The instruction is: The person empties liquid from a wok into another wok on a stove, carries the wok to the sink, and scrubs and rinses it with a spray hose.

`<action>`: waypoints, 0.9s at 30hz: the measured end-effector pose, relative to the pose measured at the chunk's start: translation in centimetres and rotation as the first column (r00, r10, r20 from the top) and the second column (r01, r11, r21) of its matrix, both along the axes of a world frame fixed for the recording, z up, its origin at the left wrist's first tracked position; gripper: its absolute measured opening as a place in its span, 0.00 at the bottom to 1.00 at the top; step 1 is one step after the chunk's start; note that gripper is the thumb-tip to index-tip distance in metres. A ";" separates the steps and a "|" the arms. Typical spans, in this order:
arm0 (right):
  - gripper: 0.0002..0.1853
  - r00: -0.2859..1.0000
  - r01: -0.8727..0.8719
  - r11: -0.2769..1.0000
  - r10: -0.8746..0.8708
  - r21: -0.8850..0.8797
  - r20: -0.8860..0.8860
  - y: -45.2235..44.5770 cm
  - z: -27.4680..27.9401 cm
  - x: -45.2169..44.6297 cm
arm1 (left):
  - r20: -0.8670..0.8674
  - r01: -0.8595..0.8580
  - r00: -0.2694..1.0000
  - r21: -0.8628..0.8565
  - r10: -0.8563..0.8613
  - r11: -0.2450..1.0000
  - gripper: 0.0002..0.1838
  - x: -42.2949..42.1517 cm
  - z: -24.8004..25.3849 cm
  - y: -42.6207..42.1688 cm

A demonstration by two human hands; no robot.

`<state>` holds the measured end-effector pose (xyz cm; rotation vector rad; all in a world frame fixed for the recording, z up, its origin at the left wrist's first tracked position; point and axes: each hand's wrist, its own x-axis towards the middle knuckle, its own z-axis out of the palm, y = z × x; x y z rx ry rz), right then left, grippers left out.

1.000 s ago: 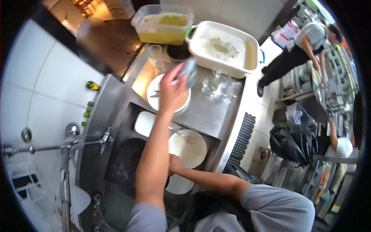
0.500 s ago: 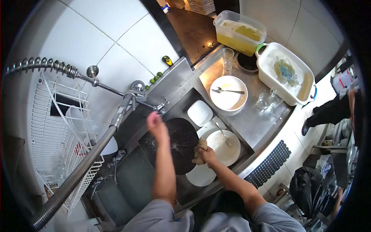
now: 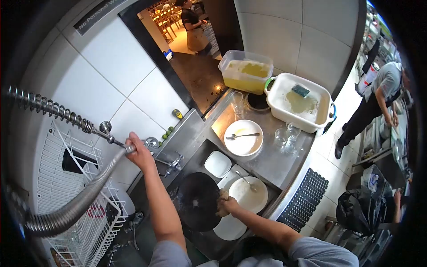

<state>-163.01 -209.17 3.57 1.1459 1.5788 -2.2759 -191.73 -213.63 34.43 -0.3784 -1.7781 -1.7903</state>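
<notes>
My left hand [image 3: 140, 153] is raised at the wall and closed round the end of the metal spray hose [image 3: 95, 175], near the tap fittings. My right hand [image 3: 228, 205] grips a bunched tan cloth [image 3: 222, 198] against the right edge of a round black pan [image 3: 195, 204]. Whether a handle lies inside the cloth is hidden. Wet-looking, the pan rests over the sink. Beside it are a white bowl [image 3: 258, 194] with a spoon [image 3: 244, 180] in it, a white plate [image 3: 229, 229] and a square white dish [image 3: 218, 164].
On the steel counter [image 3: 278, 164] stand a white bowl with cutlery [image 3: 243, 142], several glasses [image 3: 291, 140], a tub of yellowish liquid [image 3: 242, 82] and a white basin [image 3: 278, 107] holding a sponge [image 3: 300, 91]. A wire rack [image 3: 66, 196] is left. A person [image 3: 378, 102] stands at right, another [image 3: 193, 29] beyond the opening.
My left hand has gone from above the pan up and left onto the spray hose. The view has tilted upward. My right hand keeps the cloth at the pan's edge.
</notes>
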 end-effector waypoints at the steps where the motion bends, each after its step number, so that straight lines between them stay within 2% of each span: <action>1: 0.16 0.999 0.005 0.999 -0.003 -0.038 0.047 0.4 1.3 -0.1 | -0.029 0.008 1.000 -0.028 -0.009 1.000 0.23 -0.7 -1.2 -0.7; 2: 0.16 0.999 0.018 0.999 -0.017 -0.034 0.044 0.6 1.0 -0.5 | -0.032 0.021 0.999 -0.025 -0.022 0.999 0.23 -1.2 -0.9 -0.4; 4: 0.17 0.994 -0.078 0.967 0.055 0.243 0.098 -0.1 -1.2 -0.1 | 0.001 -0.075 0.997 -0.074 0.076 0.994 0.22 -0.6 -0.9 -1.2; 5: 0.15 0.997 -0.041 0.987 0.031 0.158 0.064 -0.7 -4.1 -0.2 | -0.038 -0.051 0.998 -0.015 0.051 0.999 0.22 0.0 0.2 -1.2; 6: 0.13 1.000 -0.007 0.997 0.005 0.072 0.028 -1.1 -6.4 -0.2 | -0.023 -0.071 0.997 -0.031 0.070 0.997 0.22 -0.4 0.3 -1.2; 8: 0.11 1.000 0.001 1.000 -0.001 -0.013 0.005 -0.6 -4.1 0.2 | -0.110 -0.069 0.988 0.308 0.107 0.949 0.21 -1.9 1.2 -1.8; 9: 0.12 1.000 0.007 0.998 -0.006 0.067 -0.014 -1.4 -7.8 0.1 | -0.110 -0.077 0.988 0.286 0.112 0.955 0.21 -2.3 1.7 -2.3; 10: 0.12 0.999 0.019 0.989 -0.014 0.149 -0.037 -2.4 -11.7 -0.3 | -0.096 0.022 0.995 0.271 0.005 0.962 0.21 -2.5 2.4 -2.6; 11: 0.15 0.999 -0.002 0.975 -0.010 0.221 0.052 -1.7 -7.7 0.0 | -0.078 0.123 0.991 0.260 -0.106 0.958 0.22 -2.4 2.9 -2.7; 12: 0.15 0.998 0.000 0.979 -0.011 0.205 0.054 -1.3 -5.7 0.2 | -0.074 0.124 0.991 0.245 -0.109 0.961 0.22 -1.9 3.1 -2.9; 14: 0.18 0.998 -0.019 0.969 0.003 0.245 0.066 -0.8 -3.7 0.3 | -0.169 0.466 0.884 0.262 -0.435 0.845 0.23 -0.5 3.3 -3.4; 16: 0.19 0.998 -0.016 0.980 0.002 0.198 0.070 -1.3 -5.3 0.1 | -0.099 0.417 0.909 0.276 -0.406 0.866 0.24 3.9 3.1 -3.1; 18: 0.19 0.999 -0.008 0.992 0.001 0.125 0.054 -0.4 -3.4 0.2 | 0.024 0.567 0.821 0.085 -0.570 0.819 0.25 6.6 0.8 -4.8; 19: 0.19 0.999 -0.005 0.993 -0.002 0.121 0.054 -0.4 -3.3 0.2 | 0.058 0.633 0.771 0.047 -0.634 0.773 0.24 7.7 -0.9 -5.1; 21: 0.22 0.999 0.038 0.997 -0.037 -0.064 0.016 -0.3 -3.7 0.6 | 0.148 0.753 0.653 -0.024 -0.743 0.657 0.21 9.3 -4.9 -5.8; 22: 0.22 0.999 0.041 0.997 -0.040 -0.063 0.019 -0.4 -4.2 0.9 | 0.202 0.806 0.587 -0.056 -0.784 0.589 0.20 10.1 -6.5 -6.2; 24: 0.19 1.000 -0.008 0.999 0.009 0.046 -0.021 -0.6 -5.0 1.4 | 0.330 0.870 0.441 0.072 -0.835 0.488 0.19 12.0 -8.3 -6.8; 25: 0.19 1.000 -0.008 0.999 0.009 0.046 -0.019 -0.6 -5.0 1.6 | 0.386 0.912 0.362 0.042 -0.848 0.409 0.20 12.1 -9.1 -7.5; 26: 0.19 1.000 -0.004 1.000 0.004 -0.011 0.012 -0.3 -3.7 2.0 | 0.402 0.948 0.264 0.061 -0.877 0.313 0.24 12.0 -10.1 -8.5; 27: 0.20 0.999 0.002 0.998 0.001 -0.067 0.042 0.0 -2.7 2.1 | 0.395 0.968 0.195 0.069 -0.898 0.241 0.21 11.4 -12.2 -9.7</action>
